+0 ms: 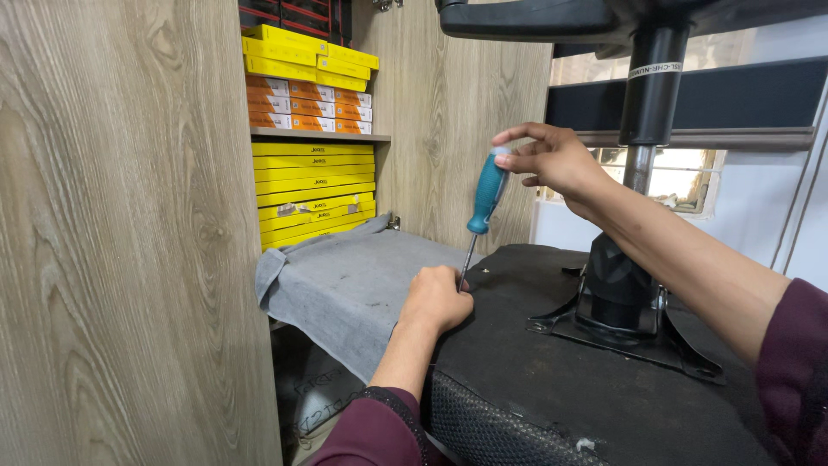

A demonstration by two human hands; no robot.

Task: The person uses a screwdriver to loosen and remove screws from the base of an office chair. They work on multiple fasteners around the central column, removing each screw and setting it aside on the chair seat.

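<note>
We see the right hand (552, 160) w/ fingers pinched on top of the teal plastic-handled screwdriver (485, 203), held near upright, tip down on the black fabric underside of an upturned chair seat (552, 362). Left hand (435, 300) is clenched round the shaft's lower end, probably steadying it. Grey cloth (345, 285) lies beside; yellow flat boxes (315, 185) stacked behind.

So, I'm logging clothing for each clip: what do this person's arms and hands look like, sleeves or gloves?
Both hands are bare, no gloves, rings or watch visible. The left hand and right hand come from dark maroon sleeves pushed up the forearms; the left sleeve's cuff has a dark patterned trim.
</note>
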